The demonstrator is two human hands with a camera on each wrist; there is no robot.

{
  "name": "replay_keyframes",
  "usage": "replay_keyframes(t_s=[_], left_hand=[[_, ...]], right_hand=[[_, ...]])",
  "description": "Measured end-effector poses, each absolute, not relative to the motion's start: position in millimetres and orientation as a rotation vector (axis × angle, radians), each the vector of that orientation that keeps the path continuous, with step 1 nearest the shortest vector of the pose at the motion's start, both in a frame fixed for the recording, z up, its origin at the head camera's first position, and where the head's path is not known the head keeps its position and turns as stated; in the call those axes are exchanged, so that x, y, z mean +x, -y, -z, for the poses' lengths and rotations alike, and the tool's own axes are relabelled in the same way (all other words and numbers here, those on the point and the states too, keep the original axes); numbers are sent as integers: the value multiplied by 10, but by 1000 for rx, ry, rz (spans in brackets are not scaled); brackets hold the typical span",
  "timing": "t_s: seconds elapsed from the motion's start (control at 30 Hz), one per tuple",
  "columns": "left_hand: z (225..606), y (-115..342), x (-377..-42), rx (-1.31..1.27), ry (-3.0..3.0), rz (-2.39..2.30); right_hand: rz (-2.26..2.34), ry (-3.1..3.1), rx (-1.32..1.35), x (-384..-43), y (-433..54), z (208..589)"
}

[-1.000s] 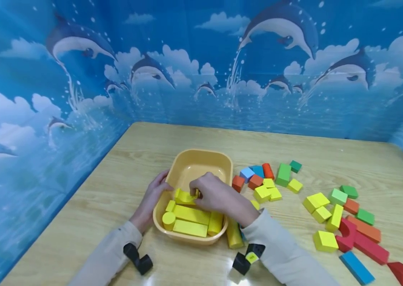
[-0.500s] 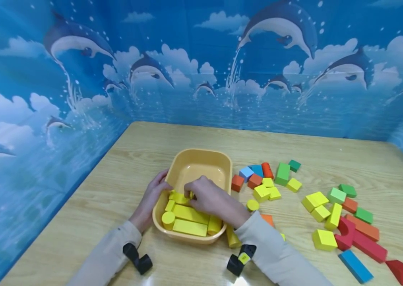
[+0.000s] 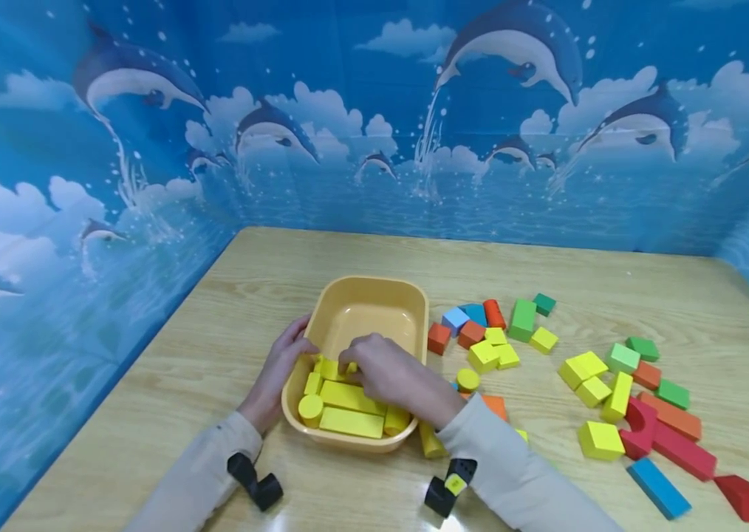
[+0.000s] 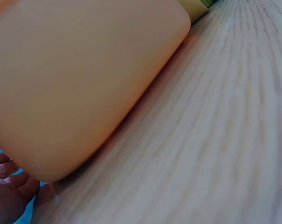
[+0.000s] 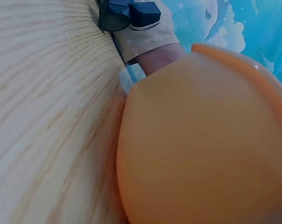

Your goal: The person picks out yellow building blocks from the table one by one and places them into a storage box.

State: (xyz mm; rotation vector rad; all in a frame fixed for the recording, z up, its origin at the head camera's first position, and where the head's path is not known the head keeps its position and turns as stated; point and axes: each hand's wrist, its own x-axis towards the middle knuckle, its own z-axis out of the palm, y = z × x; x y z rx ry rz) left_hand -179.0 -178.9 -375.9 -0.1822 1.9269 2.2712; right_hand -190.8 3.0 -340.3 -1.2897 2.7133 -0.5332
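An orange-yellow plastic tub [image 3: 374, 284] stands on the table, with yellow blocks packed in its near half. Among them are a long flat block [image 3: 351, 423], another long block [image 3: 352, 397] and an upright cylinder [image 3: 311, 408]. My left hand [image 3: 281, 367] holds the tub's left side, thumb over the rim and fingers outside. Inside the tub my right hand [image 3: 381, 369] has curled fingers pinching a small yellow block [image 3: 351, 367], mostly hidden by the hand, beside an arched yellow block [image 3: 329, 369]. Both wrist views mainly show the tub's outer wall [image 5: 201, 140].
Loose blocks lie right of the tub: a red cube [image 3: 439, 338], a green block [image 3: 522, 319], a yellow cube [image 3: 600, 441], a blue bar [image 3: 658, 488] and several more. A yellow cylinder [image 3: 431, 441] touches or nearly touches the tub's right side. A dolphin-print curtain [image 3: 374, 148] borders the table.
My right hand has shifted slightly left inside the tub, and the arched yellow block has moved left toward the wall. My left hand keeps its hold. The view has drifted slightly.
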Motion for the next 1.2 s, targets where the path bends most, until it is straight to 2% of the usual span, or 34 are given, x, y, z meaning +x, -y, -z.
replay_keyframes(t_s=[0.87, 1.0, 1.2], left_hand=[[3781, 1764, -1800, -165, -1973, -2266], [3790, 1765, -1797, -190, -1979, -2250], [3760, 1786, -1802, -192, -1979, -2253]], right_hand=[[620, -2614, -1170, -1908, -126, 3363], [789, -2694, -1159, -1969, -458, 3154], [707, -2884, -953, -2016, -1510, 2953]])
